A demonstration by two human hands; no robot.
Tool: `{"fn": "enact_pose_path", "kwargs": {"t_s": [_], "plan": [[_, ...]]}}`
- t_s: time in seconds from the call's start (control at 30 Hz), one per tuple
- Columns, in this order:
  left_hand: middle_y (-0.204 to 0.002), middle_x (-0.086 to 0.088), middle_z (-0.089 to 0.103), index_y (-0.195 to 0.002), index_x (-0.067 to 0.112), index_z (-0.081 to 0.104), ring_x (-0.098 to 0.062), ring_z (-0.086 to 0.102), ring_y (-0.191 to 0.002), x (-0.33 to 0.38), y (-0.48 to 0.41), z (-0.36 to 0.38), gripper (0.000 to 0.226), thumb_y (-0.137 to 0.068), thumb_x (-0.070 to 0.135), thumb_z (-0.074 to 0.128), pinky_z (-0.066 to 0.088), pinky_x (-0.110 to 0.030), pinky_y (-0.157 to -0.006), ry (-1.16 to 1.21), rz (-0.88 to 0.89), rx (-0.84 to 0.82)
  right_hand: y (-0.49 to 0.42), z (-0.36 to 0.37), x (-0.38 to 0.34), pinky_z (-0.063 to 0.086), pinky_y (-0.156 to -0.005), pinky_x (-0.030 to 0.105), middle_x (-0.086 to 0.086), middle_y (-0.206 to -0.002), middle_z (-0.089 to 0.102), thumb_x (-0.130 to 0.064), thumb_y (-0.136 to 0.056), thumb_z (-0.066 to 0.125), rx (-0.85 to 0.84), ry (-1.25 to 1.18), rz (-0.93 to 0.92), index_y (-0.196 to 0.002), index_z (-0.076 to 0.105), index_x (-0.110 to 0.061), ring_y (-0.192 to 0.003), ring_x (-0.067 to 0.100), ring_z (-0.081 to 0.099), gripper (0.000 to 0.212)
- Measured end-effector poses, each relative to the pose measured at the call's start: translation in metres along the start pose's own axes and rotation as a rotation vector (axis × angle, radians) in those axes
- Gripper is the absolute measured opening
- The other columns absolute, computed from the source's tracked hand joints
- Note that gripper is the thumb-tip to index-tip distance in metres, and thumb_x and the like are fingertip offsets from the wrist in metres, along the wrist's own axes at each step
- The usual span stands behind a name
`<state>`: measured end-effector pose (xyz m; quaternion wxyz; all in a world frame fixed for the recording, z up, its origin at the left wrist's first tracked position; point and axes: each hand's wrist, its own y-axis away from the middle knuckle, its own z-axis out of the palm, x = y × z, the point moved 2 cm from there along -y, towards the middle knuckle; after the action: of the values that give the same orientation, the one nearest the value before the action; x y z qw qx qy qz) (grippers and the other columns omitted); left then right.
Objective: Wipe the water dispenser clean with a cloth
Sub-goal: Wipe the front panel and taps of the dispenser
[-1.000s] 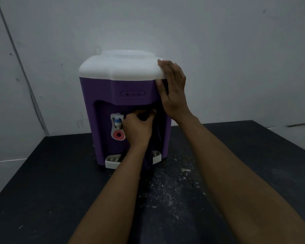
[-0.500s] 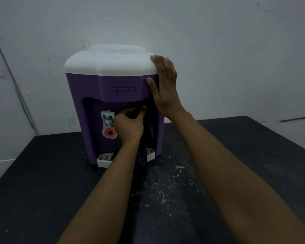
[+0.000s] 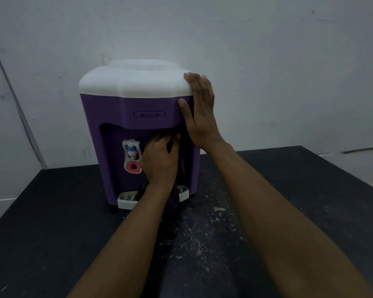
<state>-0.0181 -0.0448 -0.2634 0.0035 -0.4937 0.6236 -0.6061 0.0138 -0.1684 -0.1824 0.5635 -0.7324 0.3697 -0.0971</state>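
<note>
A purple water dispenser (image 3: pixel 114 134) with a white top stands on the black table (image 3: pixel 52 222) against the wall. My left hand (image 3: pixel 159 160) is inside the front recess, to the right of the white tap with its blue and red parts (image 3: pixel 132 157), pressing a dark purple cloth (image 3: pixel 172 203) against the recess wall. The cloth hangs down below my wrist over the white drip tray (image 3: pixel 125 200). My right hand (image 3: pixel 199 110) lies flat on the dispenser's upper right corner, fingers on the white top's edge, thumb on the purple front.
White specks and dust (image 3: pixel 205 231) are scattered on the table in front of the dispenser. A grey wall (image 3: pixel 267 72) stands close behind. The table's right edge (image 3: pixel 342 168) runs off at the right.
My left hand has slid slightly within the recess with the cloth. The right hand stays on the same corner. The view has shifted a little.
</note>
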Motion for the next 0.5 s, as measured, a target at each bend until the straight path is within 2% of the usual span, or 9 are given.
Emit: {"fn": "enact_pose_path", "kwargs": {"t_s": [0.13, 0.2, 0.27, 0.33, 0.4, 0.5], "plan": [[-0.109, -0.004, 0.073, -0.113, 0.015, 0.077, -0.027, 0.069, -0.093, -0.014, -0.004, -0.006, 0.026, -0.098, 0.032, 0.065, 0.057, -0.036, -0.066, -0.198, 0.334, 0.007, 0.0, -0.004, 0.001, 0.009, -0.129, 0.036, 0.011, -0.163, 0.031, -0.022, -0.108, 0.048, -0.014, -0.026, 0.03, -0.156, 0.034, -0.006, -0.156, 0.032, 0.013, 0.052], [-0.112, -0.007, 0.072, -0.116, 0.01, 0.075, -0.023, 0.07, -0.096, -0.021, -0.004, -0.008, 0.026, -0.096, 0.025, 0.07, 0.059, -0.033, -0.073, -0.132, 0.374, -0.015, 0.0, -0.008, 0.002, 0.013, -0.129, 0.045, 0.009, -0.163, 0.033, -0.021, -0.109, 0.046, -0.03, -0.042, 0.044, -0.155, 0.037, -0.008, -0.156, 0.03, 0.015, 0.049], [-0.115, -0.007, 0.072, -0.119, 0.008, 0.074, -0.017, 0.069, -0.102, -0.022, -0.002, -0.011, 0.027, -0.095, 0.021, 0.072, 0.055, -0.024, -0.087, -0.013, 0.307, -0.032, -0.002, -0.013, 0.004, 0.016, -0.127, 0.051, 0.007, -0.163, 0.032, -0.022, -0.109, 0.046, -0.061, -0.047, 0.041, -0.156, 0.036, -0.009, -0.156, 0.028, 0.015, 0.049], [-0.116, -0.005, 0.072, -0.119, 0.008, 0.074, -0.013, 0.067, -0.107, -0.02, 0.003, -0.013, 0.027, -0.095, 0.019, 0.072, 0.049, -0.017, -0.097, 0.078, 0.22, -0.037, -0.003, -0.019, 0.005, 0.018, -0.127, 0.051, 0.005, -0.164, 0.029, -0.027, -0.107, 0.052, -0.119, -0.027, 0.017, -0.157, 0.033, -0.011, -0.156, 0.025, 0.014, 0.055], [-0.115, -0.002, 0.073, -0.118, 0.009, 0.075, -0.008, 0.065, -0.109, -0.018, 0.006, -0.016, 0.024, -0.096, 0.018, 0.071, 0.046, -0.015, -0.1, 0.152, 0.137, -0.024, -0.004, -0.027, 0.007, 0.019, -0.127, 0.05, 0.003, -0.165, 0.026, -0.033, -0.104, 0.06, -0.187, -0.001, -0.019, -0.159, 0.03, -0.013, -0.156, 0.022, 0.014, 0.066], [-0.11, 0.003, 0.075, -0.115, 0.011, 0.076, -0.002, 0.067, -0.105, -0.02, 0.009, -0.021, 0.02, -0.098, 0.018, 0.069, 0.051, -0.019, -0.098, 0.267, -0.006, 0.026, -0.006, -0.033, 0.009, 0.024, -0.125, 0.051, 0.001, -0.166, 0.024, -0.038, -0.098, 0.069, -0.243, 0.003, -0.044, -0.159, 0.029, -0.014, -0.156, 0.022, 0.016, 0.077]]}}
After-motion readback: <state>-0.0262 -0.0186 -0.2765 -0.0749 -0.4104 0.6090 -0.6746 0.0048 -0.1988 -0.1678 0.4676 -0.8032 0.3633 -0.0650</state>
